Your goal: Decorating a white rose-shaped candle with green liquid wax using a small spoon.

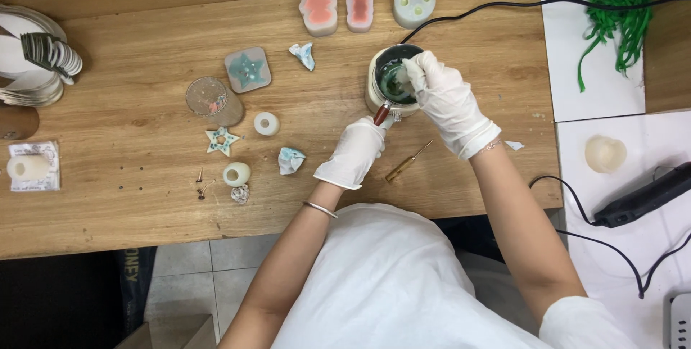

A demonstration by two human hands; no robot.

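A small cream melting pot (378, 97) with a dark inside stands on the wooden table (129, 198), a black cord running from it. My left hand (354, 152), in a white glove, grips the pot's reddish-brown handle (381, 114). My right hand (448, 98), also gloved, reaches into the pot and presses a crumpled white tissue (398, 79) against the greenish residue inside. A brass-handled pick (407, 161) lies on the table just below my hands.
Silicone moulds (319, 10) and a round one (414, 2) sit at the back. A square star mould (247, 69), a star casting (222, 140), used tissues (290, 160), small white rings (266, 124) lie left. Green shredded strips (617, 11) and a black tool (644, 195) are right.
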